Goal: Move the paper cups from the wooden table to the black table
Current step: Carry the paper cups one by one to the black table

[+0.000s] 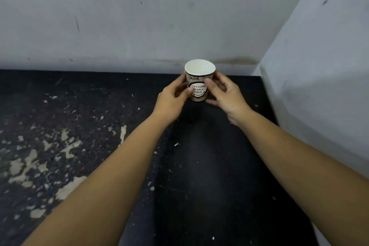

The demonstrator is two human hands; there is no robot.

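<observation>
A tapered paper cup (197, 84) with a white inside and rolled rim stands upright near the far right corner of the black worktop (209, 166), whose matte paint is chipped to pale patches on the left. Its brown-and-cream print reads "Drink" and "DON'T FORGET TO SMILE TODAY" (the last letter half hidden). The left hand (171, 102) and right hand (225, 96) hold it between them, fingers (207, 82) curled round its sides.

A bare, shabby room corner: scuffed grey-white walls (139, 16) meet a paint-chipped black table (60, 126).
</observation>
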